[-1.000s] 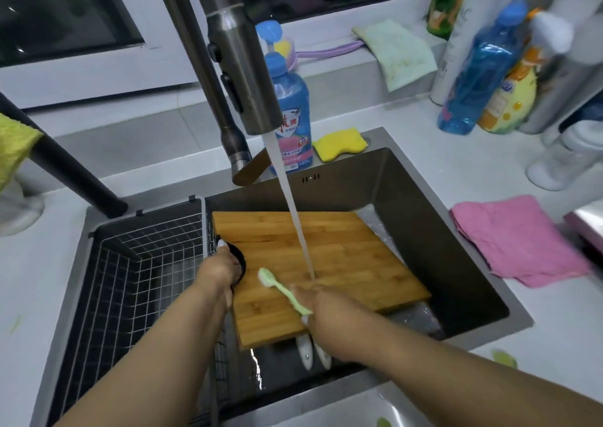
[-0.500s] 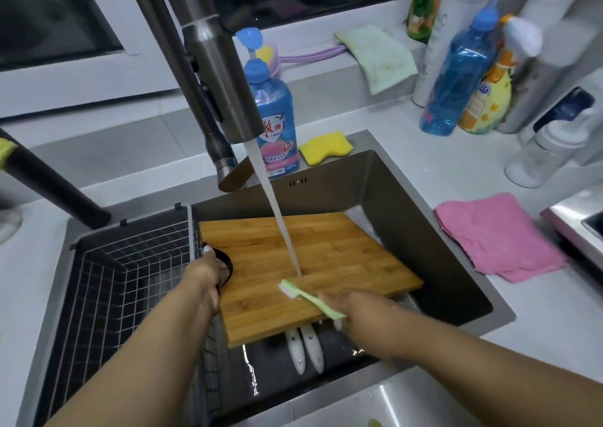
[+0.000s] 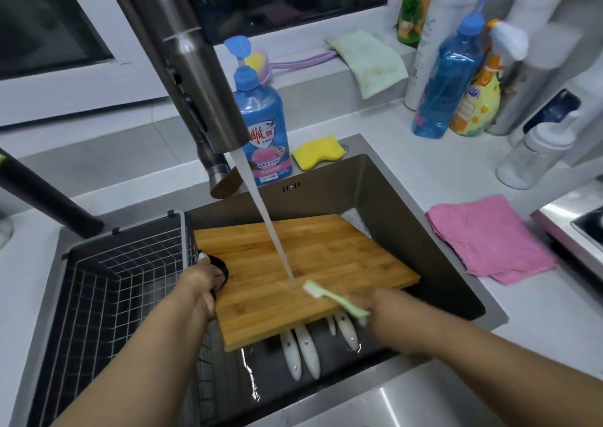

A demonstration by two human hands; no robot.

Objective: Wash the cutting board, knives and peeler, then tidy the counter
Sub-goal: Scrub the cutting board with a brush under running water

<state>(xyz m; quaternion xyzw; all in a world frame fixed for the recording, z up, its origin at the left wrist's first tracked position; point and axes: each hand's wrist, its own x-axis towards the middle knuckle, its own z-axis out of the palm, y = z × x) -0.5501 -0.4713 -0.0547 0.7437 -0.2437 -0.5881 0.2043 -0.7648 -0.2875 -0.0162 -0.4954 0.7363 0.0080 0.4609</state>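
While water from the faucet (image 3: 208, 77) runs onto the middle of the cutting board (image 3: 313, 263), I am at the scrubbing step: the board lies tilted across the sink (image 3: 408, 204), its far edge toward twelve o'clock and its near edge raised over the basin. My left hand (image 3: 204, 283) grips the board at nine o'clock, fingers curled through the dark ring of its handle hole, holding it steady. My right hand (image 3: 378, 309), at about four o'clock on the board, is closed around the handle of a pale green brush (image 3: 332, 297), whose bristle head rests on the wood just beside where the stream lands. Under the near edge, at six o'clock, the white handles of the knives (image 3: 305, 345) poke out in the basin, unwashed as far as I can judge; I cannot pick out the peeler among them. Next, I think, the brush should work across the remaining surface, then the board needs turning, which calls for a firm hold since wet wood will be slippery. Lifting it means clearing the faucet above and the wire basket (image 3: 107, 283) at nine o'clock. On the counter sit the dish soap bottle (image 3: 261, 123) at twelve, a yellow sponge (image 3: 318, 151) beside it, and a pink cloth (image 3: 489, 240) at three.
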